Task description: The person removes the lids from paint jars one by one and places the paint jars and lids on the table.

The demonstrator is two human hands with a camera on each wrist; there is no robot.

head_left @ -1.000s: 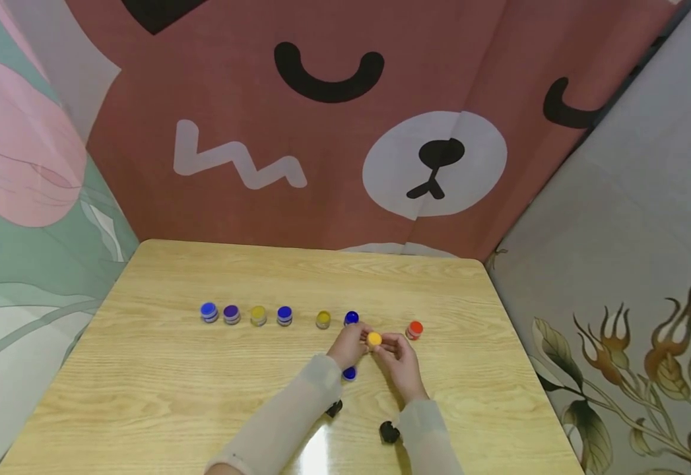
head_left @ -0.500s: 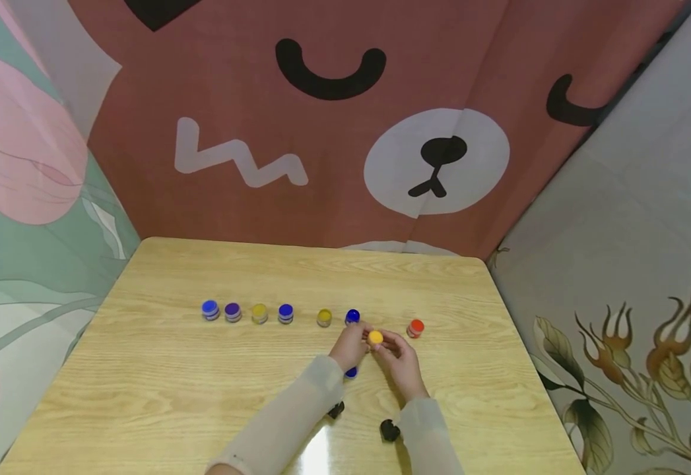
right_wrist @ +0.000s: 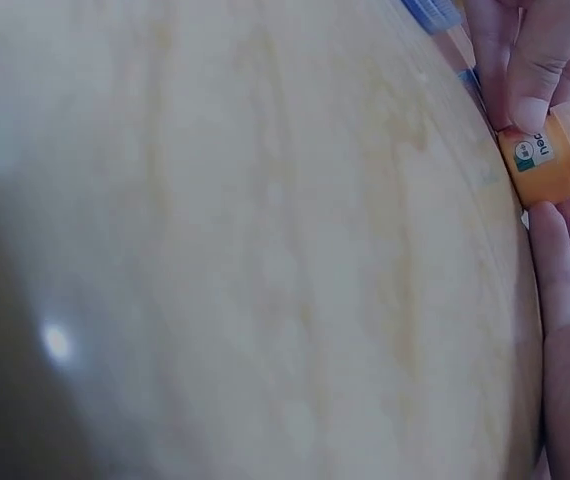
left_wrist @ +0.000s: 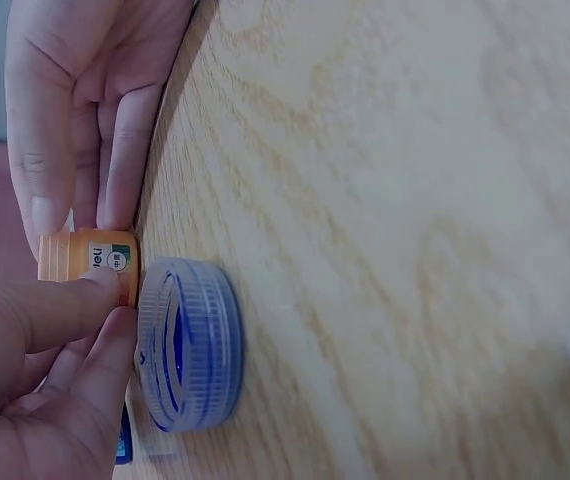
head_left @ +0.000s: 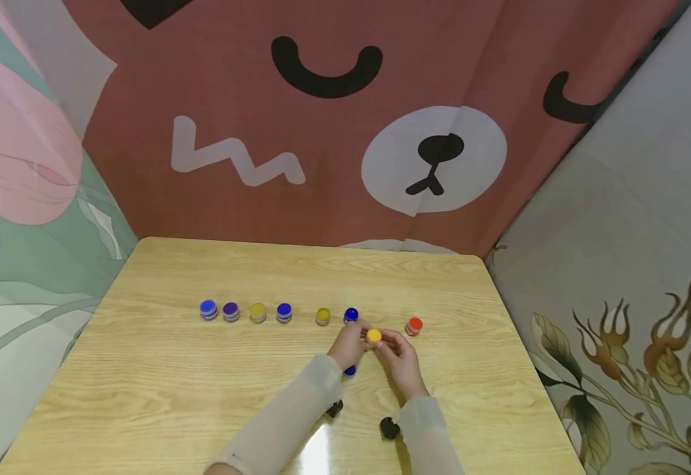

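A small orange paint jar (head_left: 373,336) with a printed label stands between my two hands, close to the tabletop. My left hand (head_left: 348,346) pinches the jar's body with thumb and fingers, seen closely in the left wrist view. From the other side, my right hand (head_left: 403,363) holds it near the ribbed lid, its thumb at the lid's edge in the right wrist view. A clear ribbed cap (left_wrist: 190,345) with blue inside lies on the table beside my left hand. Just behind that hand is a dark blue paint jar (head_left: 351,315), partly covered.
Along the wooden table (head_left: 173,382) stand a light blue jar (head_left: 208,309), a purple jar (head_left: 230,311), a yellow jar (head_left: 257,313), a blue jar (head_left: 284,312) and another yellow jar (head_left: 323,316). A red jar (head_left: 414,326) is at right. Black pieces (head_left: 389,428) sit near the wrists.
The hands and the orange paint jar stay nearly in place. The whole head view shifts slightly; the right fingers appear to alter their hold on the lid a little.
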